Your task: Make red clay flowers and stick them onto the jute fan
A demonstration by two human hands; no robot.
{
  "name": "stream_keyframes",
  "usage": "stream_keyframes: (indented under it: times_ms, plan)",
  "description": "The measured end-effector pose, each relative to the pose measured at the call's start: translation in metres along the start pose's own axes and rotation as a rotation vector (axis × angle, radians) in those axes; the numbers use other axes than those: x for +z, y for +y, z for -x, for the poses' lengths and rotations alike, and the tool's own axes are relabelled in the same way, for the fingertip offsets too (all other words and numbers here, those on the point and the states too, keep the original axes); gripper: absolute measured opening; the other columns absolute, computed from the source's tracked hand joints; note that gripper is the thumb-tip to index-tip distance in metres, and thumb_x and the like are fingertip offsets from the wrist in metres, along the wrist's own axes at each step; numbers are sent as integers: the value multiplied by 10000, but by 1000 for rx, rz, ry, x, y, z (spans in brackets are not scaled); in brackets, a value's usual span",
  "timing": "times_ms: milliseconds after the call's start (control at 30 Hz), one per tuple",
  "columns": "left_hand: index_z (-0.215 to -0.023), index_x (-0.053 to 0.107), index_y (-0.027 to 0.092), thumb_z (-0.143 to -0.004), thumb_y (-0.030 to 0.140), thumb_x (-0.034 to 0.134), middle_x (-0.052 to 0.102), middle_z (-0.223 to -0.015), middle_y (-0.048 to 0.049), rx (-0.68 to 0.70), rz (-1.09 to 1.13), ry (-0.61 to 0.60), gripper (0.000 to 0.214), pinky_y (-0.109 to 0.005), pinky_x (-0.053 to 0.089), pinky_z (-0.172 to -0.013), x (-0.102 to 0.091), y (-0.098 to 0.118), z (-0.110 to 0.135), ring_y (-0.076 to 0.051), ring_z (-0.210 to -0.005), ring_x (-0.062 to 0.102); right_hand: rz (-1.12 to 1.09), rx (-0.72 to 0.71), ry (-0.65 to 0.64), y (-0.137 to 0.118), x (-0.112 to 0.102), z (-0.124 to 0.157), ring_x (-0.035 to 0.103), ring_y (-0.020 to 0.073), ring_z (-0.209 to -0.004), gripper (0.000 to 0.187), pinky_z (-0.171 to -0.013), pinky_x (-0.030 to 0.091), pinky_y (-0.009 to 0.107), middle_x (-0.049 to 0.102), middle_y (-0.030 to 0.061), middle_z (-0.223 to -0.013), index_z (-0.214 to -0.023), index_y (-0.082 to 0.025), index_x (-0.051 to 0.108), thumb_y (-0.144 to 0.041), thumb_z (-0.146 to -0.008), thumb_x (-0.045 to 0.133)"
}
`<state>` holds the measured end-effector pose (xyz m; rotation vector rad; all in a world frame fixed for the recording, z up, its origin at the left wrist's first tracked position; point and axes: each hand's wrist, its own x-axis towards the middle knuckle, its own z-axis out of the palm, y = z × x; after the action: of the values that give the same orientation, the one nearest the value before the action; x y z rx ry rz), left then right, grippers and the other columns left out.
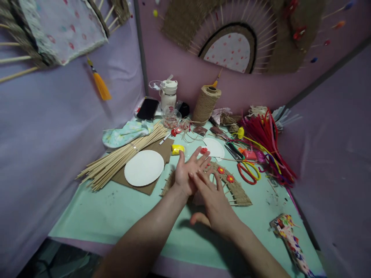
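Observation:
My left hand [188, 173] is turned palm up above the table, its fingers spread. The stretched fingers of my right hand [216, 204] lie across that palm, thumb held apart. Whatever may be between the fingers and the palm is hidden. Beneath both hands lies an arched fan shape wrapped in jute twine [242, 193], with stick ribs and red clay flowers with yellow centres [230, 178] on its band. A small red piece [204, 150] shows just beyond my left fingertips, near a white paper disc [216, 148]. A yellow clay packet [177, 149] lies behind my left hand.
Left are bamboo sticks [116, 166], a white oval disc [144, 168] and cardboard [147, 188]. Scissors [247, 172], pliers [234, 150] and red pipe cleaners [265, 135] crowd the right. A twine spool [206, 105] and bottle [168, 94] stand behind; a glue gun [292, 241] lies front right.

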<state>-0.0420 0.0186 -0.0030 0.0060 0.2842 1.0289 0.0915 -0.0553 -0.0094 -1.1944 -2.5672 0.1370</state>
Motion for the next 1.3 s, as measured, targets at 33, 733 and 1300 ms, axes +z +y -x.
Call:
stream_keyframes:
  times_ms: [33,733,1300]
  plan:
    - [-1284,562,220,-877,681,360,555,-1354,-151,17,6,-4,647,-457,465,-975,0,1,0,-282,-1269,510,0,-6,-6,0,0,1,295,343,-1430,1068,-1142,101,650,426,175,-1489,-1546,-157,-55,-820,-782,287]
    - [-1267,569,208,-878,675,370,573,-1327,-145,13,32,-5,640,-391,489,-925,2,-2,1,-269,-1246,526,-17,34,49,6,2,0,311,354,-1422,1025,-1138,104,664,446,195,-1470,-1551,-165,-18,-801,-808,289]
    - [-1279,562,72,-923,592,368,591,-1324,-203,-17,18,-2,659,-329,443,-1024,6,-9,-1,-276,-1298,508,-233,170,254,11,-3,-5,414,294,-1372,764,-1133,273,546,446,147,-1480,-1549,-221,83,-608,-947,349]
